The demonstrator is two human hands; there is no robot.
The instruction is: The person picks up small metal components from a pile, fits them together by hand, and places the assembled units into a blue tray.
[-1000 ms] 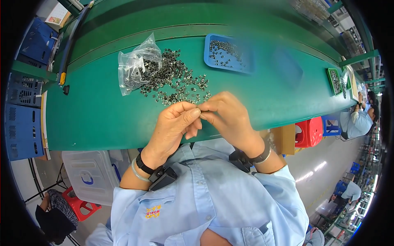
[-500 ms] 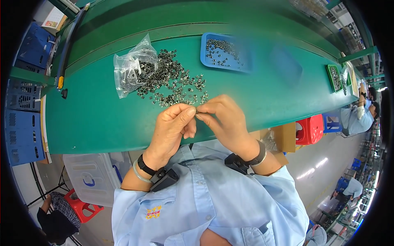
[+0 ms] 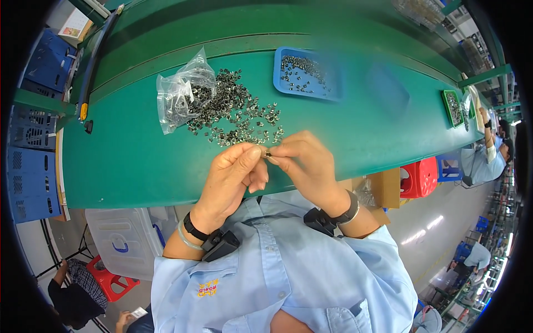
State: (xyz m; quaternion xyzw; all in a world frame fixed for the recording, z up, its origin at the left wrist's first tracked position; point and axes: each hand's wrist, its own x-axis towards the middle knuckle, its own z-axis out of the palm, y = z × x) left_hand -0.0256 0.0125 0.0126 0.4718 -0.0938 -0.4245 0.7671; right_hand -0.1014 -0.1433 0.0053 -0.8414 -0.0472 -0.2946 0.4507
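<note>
My left hand (image 3: 236, 172) and my right hand (image 3: 307, 164) meet fingertip to fingertip over the near edge of the green table (image 3: 139, 161). Between them they pinch one small metal part (image 3: 267, 154). Just beyond the fingers lies a loose pile of small metal parts (image 3: 236, 114). A clear plastic bag (image 3: 180, 94) lies open at the pile's left. A blue tray (image 3: 305, 75) holding more such parts sits further back to the right.
Blue crates (image 3: 30, 139) stand at the left of the table. A red stool (image 3: 419, 177) and a cardboard box (image 3: 383, 188) sit below the table's right side. Another person (image 3: 488, 155) works at the far right, by a green tray (image 3: 452, 108).
Both hands stay together on the small part, with only slight finger shifts. The view has tilted a little.
</note>
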